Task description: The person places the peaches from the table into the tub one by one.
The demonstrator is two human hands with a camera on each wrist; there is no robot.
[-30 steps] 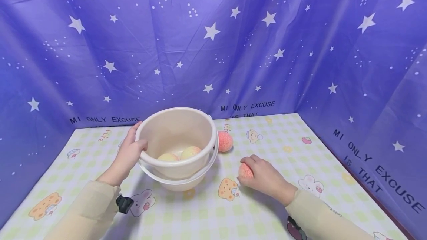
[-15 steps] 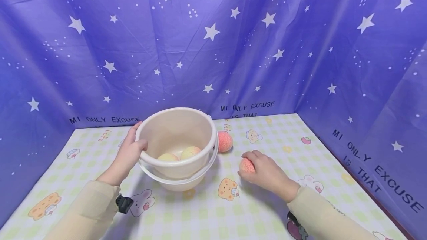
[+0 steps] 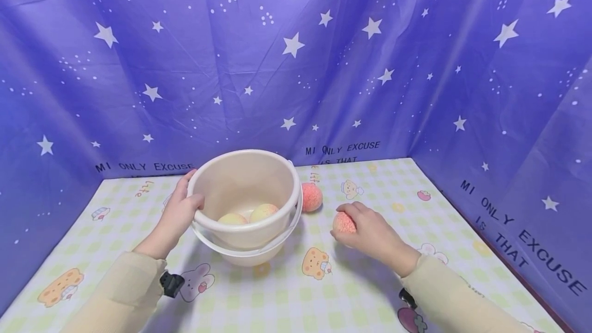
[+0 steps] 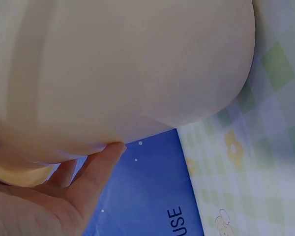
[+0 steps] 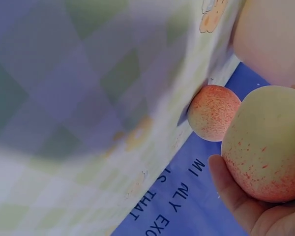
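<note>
My left hand (image 3: 179, 209) grips the left rim of a cream bucket (image 3: 250, 240), thumb over the edge; the left wrist view has the fingers (image 4: 101, 167) against the bucket wall (image 4: 113, 73). Two yellowish peaches (image 3: 264, 211) lie inside the bucket. My right hand (image 3: 372, 234) holds a pink and yellow peach (image 3: 344, 222) to the right of the bucket. In the right wrist view that peach (image 5: 268, 147) is in the curled fingers (image 5: 228, 187). Another pink peach (image 3: 312, 197) lies on the table against the bucket's right side, as the head view shows.
A green and white checked cloth with cartoon prints covers the table (image 3: 370, 292). The bucket's white handle (image 3: 259, 252) hangs down at its front. Behind and to the right stands a purple curtain (image 3: 259, 66) with white stars, meeting the table's far and right edges.
My right hand has moved slightly away from me and to the right with the peach in its grip. The left hand and the bucket stay in place.
</note>
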